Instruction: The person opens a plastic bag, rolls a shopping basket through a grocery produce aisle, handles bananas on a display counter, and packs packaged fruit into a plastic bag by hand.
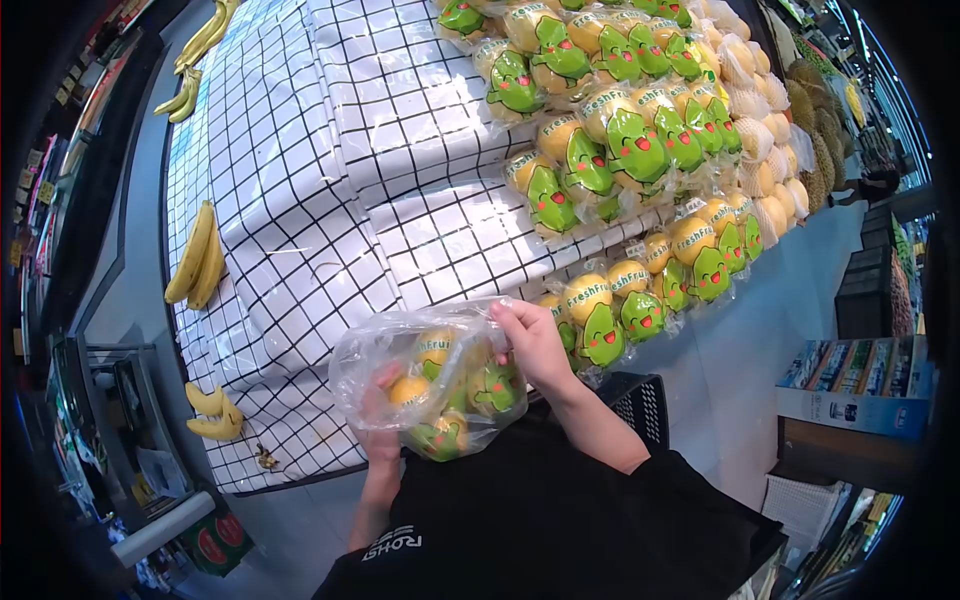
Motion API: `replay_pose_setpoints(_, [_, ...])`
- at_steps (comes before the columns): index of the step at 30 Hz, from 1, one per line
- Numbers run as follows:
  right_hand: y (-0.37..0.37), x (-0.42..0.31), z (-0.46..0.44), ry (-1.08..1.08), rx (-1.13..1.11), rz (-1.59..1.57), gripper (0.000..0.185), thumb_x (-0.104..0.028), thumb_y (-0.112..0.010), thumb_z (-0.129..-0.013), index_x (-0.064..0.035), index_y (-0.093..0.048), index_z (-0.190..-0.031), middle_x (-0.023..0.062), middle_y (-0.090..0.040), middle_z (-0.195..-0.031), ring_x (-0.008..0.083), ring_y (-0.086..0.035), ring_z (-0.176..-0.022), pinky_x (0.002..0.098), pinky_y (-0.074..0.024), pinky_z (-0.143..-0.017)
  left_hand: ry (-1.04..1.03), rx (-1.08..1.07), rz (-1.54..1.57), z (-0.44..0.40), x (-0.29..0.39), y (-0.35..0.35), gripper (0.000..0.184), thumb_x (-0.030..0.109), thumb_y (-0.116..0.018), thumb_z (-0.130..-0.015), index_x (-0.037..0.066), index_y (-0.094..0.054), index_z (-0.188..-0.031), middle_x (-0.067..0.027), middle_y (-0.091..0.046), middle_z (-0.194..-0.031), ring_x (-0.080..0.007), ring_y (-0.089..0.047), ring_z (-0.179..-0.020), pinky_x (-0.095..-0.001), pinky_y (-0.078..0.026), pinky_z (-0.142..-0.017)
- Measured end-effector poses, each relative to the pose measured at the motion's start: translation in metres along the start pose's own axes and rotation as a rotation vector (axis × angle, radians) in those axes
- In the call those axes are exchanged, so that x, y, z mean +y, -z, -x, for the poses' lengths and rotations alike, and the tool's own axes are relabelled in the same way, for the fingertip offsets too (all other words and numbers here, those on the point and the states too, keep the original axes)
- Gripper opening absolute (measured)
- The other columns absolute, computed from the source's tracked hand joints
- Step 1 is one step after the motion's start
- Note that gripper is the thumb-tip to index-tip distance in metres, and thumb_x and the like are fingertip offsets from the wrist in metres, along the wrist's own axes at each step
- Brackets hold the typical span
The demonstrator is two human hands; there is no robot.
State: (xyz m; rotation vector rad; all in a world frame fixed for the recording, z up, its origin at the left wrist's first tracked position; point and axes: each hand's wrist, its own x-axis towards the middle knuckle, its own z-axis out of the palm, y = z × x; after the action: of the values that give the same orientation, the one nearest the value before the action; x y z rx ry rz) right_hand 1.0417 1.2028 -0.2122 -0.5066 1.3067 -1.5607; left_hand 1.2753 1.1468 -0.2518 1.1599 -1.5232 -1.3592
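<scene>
A clear plastic bag point(360, 345) hangs in front of me at the display's near edge, with several yellow, individually wrapped fruits point(435, 345) inside. Their wrappers carry a green leaf cartoon and "FreshFruit" lettering. My right hand point(535, 345) pinches the bag's upper right rim between thumb and fingers. On the bag's left side my left hand point(378, 405) is curled against it, its fingers partly covered by the film beside one yellow fruit. Whether those fingers are inside or outside the bag is hard to tell.
A white checked cloth point(270, 240) covers the stepped display. Bananas point(198, 255) lie along its left edge. Rows of wrapped yellow fruits point(635, 140) and netted fruits point(765, 150) stand to the right. A black crate point(640, 405) is near my right elbow.
</scene>
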Motion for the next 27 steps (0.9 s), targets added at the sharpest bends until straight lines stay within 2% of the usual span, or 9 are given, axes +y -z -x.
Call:
replay_pose_setpoints(3, [0.005, 0.002, 0.018, -0.057, 0.005, 0.166, 0.02, -0.017, -0.058, -0.098, 0.0019, -0.064, -0.096, -0.0006, -0.056, -0.066, 0.0044, -0.052, -0.058, 0.0196, -0.0412, -0.054, 0.009, -0.091, 0.058, 0.003, -0.047, 0.012, 0.058, 0.045, -0.043, -0.099, -0.006, -0.058, -0.122, -0.0191, -0.057, -0.123, -0.0257, -0.056, -0.112, -0.0397, -0.045, -0.097])
replay_pose_setpoints(5, [0.007, 0.027, 0.029, 0.202, 0.208, 0.085, 0.021, -0.013, -0.062, -0.095, 0.0015, -0.061, -0.11, -0.0013, -0.058, -0.075, 0.0024, -0.047, -0.057, 0.0179, -0.0377, -0.05, 0.05, -0.147, 0.212, 0.006, -0.076, 0.017, 0.068, 0.054, -0.04, -0.098, -0.006, -0.057, -0.126, -0.0191, -0.055, -0.128, -0.0277, -0.054, -0.117, -0.041, -0.042, -0.1])
replay_pose_setpoints(6, [0.021, 0.034, 0.042, 0.194, 0.189, 0.134, 0.047, -0.01, -0.07, -0.088, 0.0025, -0.051, -0.129, 0.0047, -0.061, -0.101, 0.0037, -0.049, -0.062, 0.017, -0.042, -0.057, 0.047, -0.171, 0.228, 0.003, -0.084, 0.017, 0.069, 0.055, -0.039, -0.098, -0.005, -0.057, -0.126, -0.0193, -0.056, -0.128, -0.0282, -0.054, -0.117, -0.0412, -0.042, -0.1])
replay_pose_setpoints(10, [0.036, 0.051, 0.064, 0.601, 0.213, 0.588, 0.069, -0.014, -0.079, -0.077, 0.0014, -0.046, -0.136, 0.0168, -0.045, -0.136, 0.0137, -0.058, -0.081, 0.0249, -0.0497, -0.074, -0.028, -0.25, 0.003, -0.011, -0.095, 0.022, 0.071, 0.057, -0.036, -0.097, -0.004, -0.059, -0.124, -0.0202, -0.058, -0.125, -0.0303, -0.055, -0.116, -0.0418, -0.042, -0.1])
replay_pose_setpoints(11, [0.037, 0.055, 0.066, 0.617, 0.166, 0.677, 0.071, -0.021, -0.077, -0.08, 0.0034, -0.043, -0.138, 0.0212, -0.045, -0.139, 0.0264, -0.058, -0.108, 0.0349, -0.0491, -0.091, -0.052, -0.256, -0.067, -0.011, -0.096, 0.024, 0.071, 0.057, -0.035, -0.097, -0.004, -0.059, -0.124, -0.0204, -0.059, -0.124, -0.0308, -0.056, -0.116, -0.0419, -0.042, -0.099])
replay_pose_setpoints(13, [0.041, 0.062, 0.066, 0.595, 0.089, 0.876, 0.075, -0.029, -0.073, -0.083, 0.006, -0.039, -0.14, 0.0251, -0.041, -0.143, 0.035, -0.047, -0.129, 0.0418, -0.0377, -0.107, -0.099, -0.261, -0.18, -0.01, -0.096, 0.029, 0.072, 0.058, -0.033, -0.097, -0.003, -0.06, -0.123, -0.0208, -0.06, -0.123, -0.0319, -0.056, -0.116, -0.0422, -0.042, -0.099])
replay_pose_setpoints(14, [0.041, 0.068, 0.064, 0.463, 0.026, 0.752, 0.082, -0.045, -0.063, -0.09, 0.0083, -0.033, -0.143, 0.0271, -0.038, -0.146, 0.037, -0.039, -0.136, 0.0424, -0.0292, -0.112, -0.125, -0.255, -0.23, -0.008, -0.096, 0.029, 0.073, 0.059, -0.033, -0.097, -0.003, -0.061, -0.122, -0.021, -0.061, -0.122, -0.0324, -0.056, -0.116, -0.0424, -0.042, -0.099])
replay_pose_setpoints(18, [0.04, 0.087, 0.052, 0.248, -0.086, 0.531, 0.095, -0.066, -0.044, -0.092, 0.0086, -0.024, -0.147, 0.0283, -0.033, -0.148, 0.0379, -0.032, -0.14, 0.0403, -0.0276, -0.113, -0.227, -0.245, -0.284, -0.01, -0.07, 0.026, 0.072, 0.057, -0.029, -0.098, -0.002, -0.063, -0.119, -0.0218, -0.064, -0.117, -0.0339, -0.059, -0.112, -0.0429, -0.044, -0.096])
replay_pose_setpoints(27, [0.027, 0.087, 0.063, 0.229, -0.164, 0.507, 0.092, -0.059, -0.051, -0.09, 0.0067, -0.022, -0.147, 0.0265, -0.031, -0.149, 0.0364, -0.03, -0.14, 0.0399, -0.0253, -0.113, -0.041, -0.126, 0.176, -0.021, -0.096, 0.001, 0.079, 0.059, -0.028, -0.098, -0.01, -0.059, -0.121, -0.0213, -0.064, -0.115, -0.0303, -0.061, -0.108, -0.0426, -0.047, -0.095])
